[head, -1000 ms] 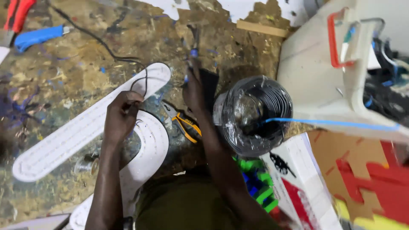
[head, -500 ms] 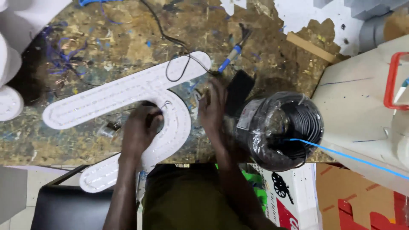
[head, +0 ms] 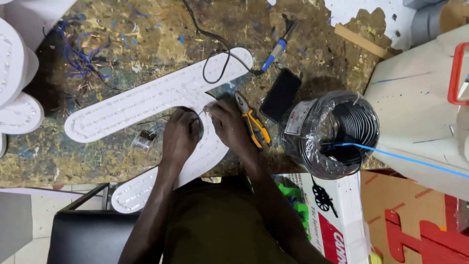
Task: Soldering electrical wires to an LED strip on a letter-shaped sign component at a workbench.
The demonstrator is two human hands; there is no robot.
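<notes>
- Wire point(head: 199, 114), thin and blue, sits pinched between both hands over the white sign letter point(head: 146, 100) on the table point(head: 312, 58).
- Left hand point(head: 180, 134) rests on the letter, fingers curled on the wire.
- Right hand point(head: 228, 122) grips the wire's other end at its fingertips.
- Pliers point(head: 255, 128) with yellow handles lie just beside the right hand.
- Cable coil point(head: 337, 134) stands further right, near a black block point(head: 280, 94).
- Soldering iron point(head: 274, 50) lies beyond the letter's top.

Pliers point(head: 255, 126) and cable coil point(head: 332, 133) crowd the right; bare bench point(head: 146, 44) lies beyond the sign point(head: 146, 100)
</notes>
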